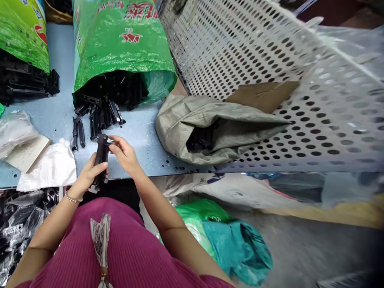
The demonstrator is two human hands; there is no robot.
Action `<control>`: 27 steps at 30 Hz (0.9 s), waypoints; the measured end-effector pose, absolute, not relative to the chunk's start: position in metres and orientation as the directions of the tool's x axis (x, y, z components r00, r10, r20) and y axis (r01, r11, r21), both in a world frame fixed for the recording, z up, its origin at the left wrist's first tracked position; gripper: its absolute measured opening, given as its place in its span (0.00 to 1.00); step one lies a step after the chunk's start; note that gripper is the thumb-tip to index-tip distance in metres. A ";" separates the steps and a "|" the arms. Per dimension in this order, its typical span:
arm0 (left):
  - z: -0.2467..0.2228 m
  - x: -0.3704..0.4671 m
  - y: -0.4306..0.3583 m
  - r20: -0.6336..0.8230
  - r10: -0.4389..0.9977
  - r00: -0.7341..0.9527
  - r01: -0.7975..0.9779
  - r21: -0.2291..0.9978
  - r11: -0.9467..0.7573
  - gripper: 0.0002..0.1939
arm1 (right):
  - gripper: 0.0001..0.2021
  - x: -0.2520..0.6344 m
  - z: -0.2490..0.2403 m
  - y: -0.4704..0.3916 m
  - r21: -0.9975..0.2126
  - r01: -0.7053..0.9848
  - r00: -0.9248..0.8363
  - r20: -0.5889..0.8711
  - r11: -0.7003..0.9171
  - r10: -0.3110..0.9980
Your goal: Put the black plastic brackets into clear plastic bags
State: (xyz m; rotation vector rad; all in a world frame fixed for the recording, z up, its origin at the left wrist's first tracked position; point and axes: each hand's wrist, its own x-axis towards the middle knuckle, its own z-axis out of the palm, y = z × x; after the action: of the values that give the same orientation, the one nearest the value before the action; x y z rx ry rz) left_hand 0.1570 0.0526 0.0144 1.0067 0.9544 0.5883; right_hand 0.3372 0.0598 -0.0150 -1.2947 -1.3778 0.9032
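Observation:
My left hand (91, 172) is wrapped round a long black plastic part (101, 154), held tilted over the table's front edge. It has a blocky upper end and lighter tips at the bottom; its exact kind I cannot tell. With thumb and forefinger closed, my right hand (125, 155) pinches the part's upper right side. Any small piece between those fingertips is hidden. Just beyond my hands, similar black parts (100, 116) lie in a loose pile, with a pair of them (78, 133) a little to the left.
A green woven bag (126, 44) spills black parts onto the blue table (138, 136). Another bag (24, 36) stands at left. On the right, a grey sack (180, 120) rests against a perforated metal panel (240, 48). White plastic (54, 164) lies left; bagged items (24, 224) sit below.

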 end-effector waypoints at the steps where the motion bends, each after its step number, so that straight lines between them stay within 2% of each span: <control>1: 0.017 0.159 0.053 -0.396 0.767 0.505 0.021 0.894 0.448 0.29 | 0.23 0.344 -0.013 0.060 -0.916 0.350 0.080 0.237 0.196 0.968; 3: 0.019 0.164 0.057 -0.406 0.734 0.544 0.052 0.890 0.454 0.30 | 0.24 0.356 -0.014 0.063 -0.796 0.549 0.051 0.337 0.256 0.940; 5: 0.016 0.173 0.064 -0.420 0.726 0.544 0.095 0.891 0.444 0.32 | 0.27 0.364 -0.018 0.067 -0.730 0.642 0.034 0.335 0.237 0.941; 7: 0.010 0.184 0.070 -0.431 0.751 0.500 0.113 0.893 0.436 0.31 | 0.30 0.366 -0.025 0.065 -0.769 0.622 0.064 0.234 0.145 0.970; 9: 0.003 0.194 0.078 -0.433 0.795 0.425 0.110 0.896 0.430 0.25 | 0.31 0.364 -0.032 0.054 -0.798 0.594 0.045 0.155 0.098 0.987; 12: -0.006 0.201 0.086 -0.409 0.853 0.325 0.134 0.913 0.386 0.18 | 0.28 0.357 -0.037 0.024 -0.684 0.686 -0.108 0.241 0.248 0.964; 15: -0.015 0.202 0.090 -0.378 0.850 0.368 0.236 0.922 0.308 0.20 | 0.25 0.359 -0.038 0.004 -0.556 0.751 -0.231 0.283 0.355 0.931; 18: -0.026 0.205 0.087 -0.403 0.782 0.476 0.402 0.890 0.214 0.25 | 0.25 0.375 -0.032 0.024 -0.601 0.750 -0.170 0.227 0.276 0.959; 20: -0.030 0.211 0.081 -0.429 0.761 0.486 0.611 0.790 0.055 0.28 | 0.25 0.387 -0.030 0.062 -0.632 0.757 -0.006 0.245 0.164 0.969; 22: -0.032 0.218 0.075 -0.438 0.769 0.466 0.797 0.586 -0.149 0.29 | 0.24 0.396 -0.034 0.112 -0.643 0.762 0.161 0.302 0.077 0.940; 24: -0.031 0.222 0.070 -0.438 0.774 0.458 0.868 0.407 -0.284 0.31 | 0.25 0.400 -0.042 0.161 -0.652 0.757 0.209 0.299 0.040 0.931; 26: -0.030 0.219 0.070 -0.433 0.781 0.451 0.882 0.350 -0.315 0.32 | 0.29 0.401 -0.050 0.194 -0.685 0.728 0.239 0.218 -0.026 0.946; 27: -0.030 0.216 0.073 -0.422 0.792 0.442 0.881 0.372 -0.293 0.32 | 0.30 0.401 -0.052 0.201 -0.711 0.701 0.256 0.172 -0.060 0.951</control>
State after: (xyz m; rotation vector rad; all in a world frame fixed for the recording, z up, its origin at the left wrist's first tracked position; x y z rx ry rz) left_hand 0.2155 0.0728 -0.0300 2.1421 1.3986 -0.2100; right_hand 0.4012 0.2014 -0.0522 -1.8236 -1.5078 0.4502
